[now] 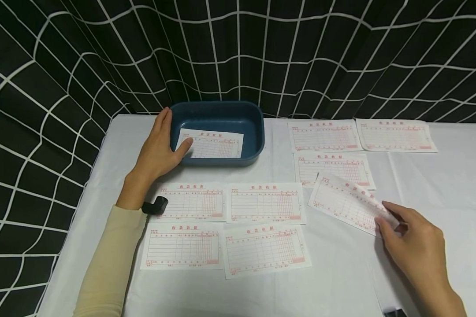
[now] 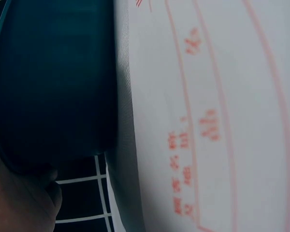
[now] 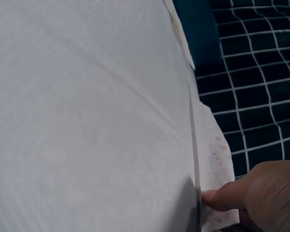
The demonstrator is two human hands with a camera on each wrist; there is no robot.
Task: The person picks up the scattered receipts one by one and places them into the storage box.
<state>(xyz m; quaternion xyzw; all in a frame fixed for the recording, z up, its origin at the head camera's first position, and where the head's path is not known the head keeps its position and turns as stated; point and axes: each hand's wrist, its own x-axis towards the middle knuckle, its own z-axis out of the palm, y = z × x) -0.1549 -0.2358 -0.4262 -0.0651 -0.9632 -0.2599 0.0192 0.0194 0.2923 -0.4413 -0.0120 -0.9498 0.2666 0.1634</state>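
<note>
My right hand (image 1: pixel 416 246) pinches the right end of a receipt slip (image 1: pixel 345 202) printed in red, between thumb and fingers. The slip is tilted and bent near the fingers, and its upper left part overlaps another slip (image 1: pixel 329 167). In the right wrist view the thumb (image 3: pixel 227 195) presses on the pinched slip (image 3: pixel 215 154). My left hand (image 1: pixel 156 145) rests against the left side of a dark blue plastic basin (image 1: pixel 258 141), fingers extended along the wall and thumb over the rim. Inside the basin lies one receipt slip (image 1: pixel 212 144).
Several more slips lie on the white tablecloth (image 1: pixel 341 286): two rows in front of the basin, including one slip (image 1: pixel 265 202), and two at the back right, including one slip (image 1: pixel 394 135). A black curtain with a white grid (image 1: pixel 277 57) stands behind and at the left.
</note>
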